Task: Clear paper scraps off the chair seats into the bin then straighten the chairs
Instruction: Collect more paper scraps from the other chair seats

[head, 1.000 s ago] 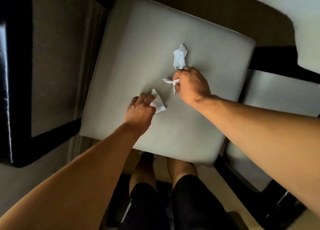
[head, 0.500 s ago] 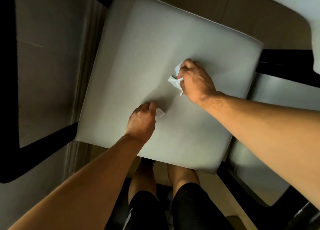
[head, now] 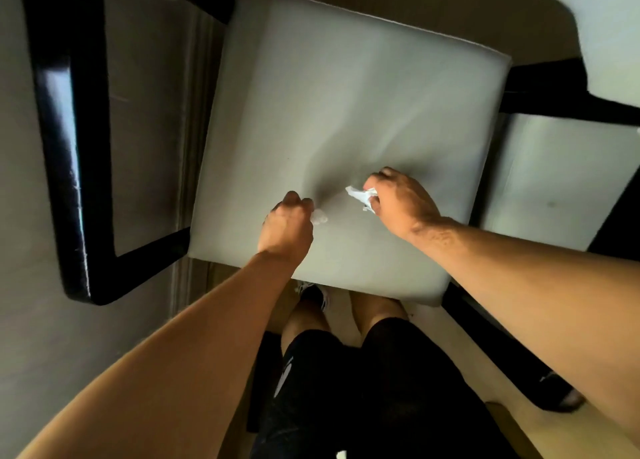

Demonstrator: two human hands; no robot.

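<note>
A pale grey chair seat (head: 363,88) fills the middle of the head view. My left hand (head: 285,228) is curled over its near part and grips a small white paper scrap (head: 318,217) that pokes out past the fingers. My right hand (head: 401,202) is beside it, a short way to the right, holding crumpled white paper scraps (head: 362,195) in its fingers. Both hands are just above the cushion. No loose paper shows elsewhere on this seat. No bin is in view.
A black chair frame (head: 65,154) runs down the left side. A second pale seat (head: 554,181) sits at the right behind a black bar (head: 561,91). My legs in black shorts (head: 363,389) stand at the seat's near edge.
My right hand gathered the far scrap and drew back toward me with the paper. My left hand closed fully on its scrap and also pulled back toward the seat's near edge.
</note>
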